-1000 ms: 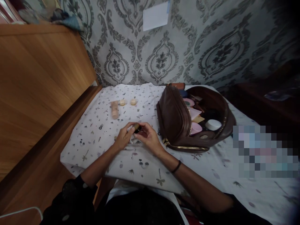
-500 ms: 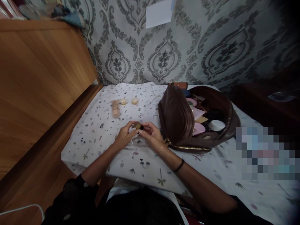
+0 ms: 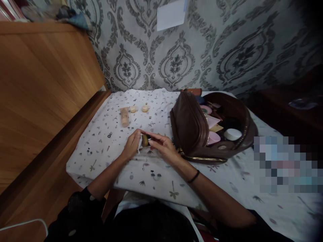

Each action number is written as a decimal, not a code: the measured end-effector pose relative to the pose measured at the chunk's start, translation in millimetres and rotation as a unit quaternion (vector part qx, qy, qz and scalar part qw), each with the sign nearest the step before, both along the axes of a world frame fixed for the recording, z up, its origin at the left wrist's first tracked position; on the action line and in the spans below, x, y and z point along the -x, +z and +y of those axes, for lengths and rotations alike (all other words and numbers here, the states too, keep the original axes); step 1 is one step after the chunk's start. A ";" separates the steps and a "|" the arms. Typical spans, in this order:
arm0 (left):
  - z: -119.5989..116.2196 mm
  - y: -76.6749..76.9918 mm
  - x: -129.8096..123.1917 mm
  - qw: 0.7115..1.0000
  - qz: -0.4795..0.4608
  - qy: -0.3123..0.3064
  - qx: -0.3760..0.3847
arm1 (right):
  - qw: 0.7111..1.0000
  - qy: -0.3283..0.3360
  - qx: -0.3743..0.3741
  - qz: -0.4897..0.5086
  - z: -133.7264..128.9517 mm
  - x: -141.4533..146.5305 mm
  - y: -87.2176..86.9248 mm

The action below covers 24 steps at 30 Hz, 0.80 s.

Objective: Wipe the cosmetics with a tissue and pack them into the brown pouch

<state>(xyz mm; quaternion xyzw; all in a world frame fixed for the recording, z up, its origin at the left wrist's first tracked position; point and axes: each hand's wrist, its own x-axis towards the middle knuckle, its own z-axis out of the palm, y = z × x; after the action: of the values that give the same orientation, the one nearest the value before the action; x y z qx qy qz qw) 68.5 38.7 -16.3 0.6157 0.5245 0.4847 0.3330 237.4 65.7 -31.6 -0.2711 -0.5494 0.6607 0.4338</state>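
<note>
Between my two hands is a small round olive-gold jar (image 3: 145, 140), standing on its side just over the table. My left hand (image 3: 131, 145) is closed, with a bit of white cloth or tissue (image 3: 139, 144) between it and the jar's left face. My right hand (image 3: 163, 145) grips the jar's other side with thumb and fingers, where a bright rim shows. Beyond the hands lie a peach squeeze tube (image 3: 124, 117) and two small cream-coloured pots, one beside the tube (image 3: 132, 109) and one farther right (image 3: 145, 108).
To the right stands an unzipped brown leather bag (image 3: 190, 122) holding pink containers, a white round lid (image 3: 232, 134) and other items. A printed white cloth (image 3: 101, 148) covers the table. A wooden cabinet (image 3: 47, 84) borders the left, and the patterned wall (image 3: 174, 64) rises behind.
The jar has turned in my hands, so its olive-gold side now shows more and its dark part less. My left hand is more upright, with the white cloth or tissue visible against the jar.
</note>
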 end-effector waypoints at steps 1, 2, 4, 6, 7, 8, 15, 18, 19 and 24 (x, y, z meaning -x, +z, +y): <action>1.0 -0.5 0.3 1.000 0.002 0.005 -0.004 | 1.000 0.000 -0.014 -0.014 0.6 -0.9 0.0; 2.1 -0.9 0.7 1.000 0.001 0.009 -0.006 | 0.999 -0.003 -0.030 -0.026 1.3 -1.7 0.0; 3.8 -1.4 1.9 1.000 -0.003 0.022 -0.003 | 0.997 -0.011 -0.063 -0.048 2.5 -3.1 0.0; 4.5 -1.1 2.9 0.999 0.000 0.034 -0.008 | 0.992 -0.019 -0.100 -0.071 3.4 -3.7 -0.7; 4.3 -0.5 3.3 0.999 0.006 0.037 -0.016 | 0.990 -0.023 -0.115 -0.083 3.7 -3.7 -1.3; 3.7 0.2 3.5 0.999 0.016 0.038 -0.024 | 0.987 -0.029 -0.129 -0.096 4.0 -3.5 -2.2; -3.8 3.6 1.3 0.991 0.103 0.048 -0.076 | 0.980 -0.090 -0.120 -0.129 3.1 0.9 -8.2; -5.7 2.9 0.3 0.978 0.153 0.048 -0.130 | 0.992 -0.078 -0.046 -0.091 3.1 3.2 -8.3; -6.0 2.8 0.1 0.973 0.169 0.043 -0.149 | 0.995 -0.073 -0.015 -0.073 3.1 4.0 -8.3; -5.8 1.8 -1.2 0.955 0.216 -0.002 -0.202 | 0.991 -0.078 0.106 0.015 3.0 5.3 -9.0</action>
<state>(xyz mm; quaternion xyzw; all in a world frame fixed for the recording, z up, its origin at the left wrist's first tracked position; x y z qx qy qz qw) 69.7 32.9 -14.6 0.7615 0.4736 0.4351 0.0810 232.1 68.7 -40.6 -0.3476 -0.4465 0.6836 0.4608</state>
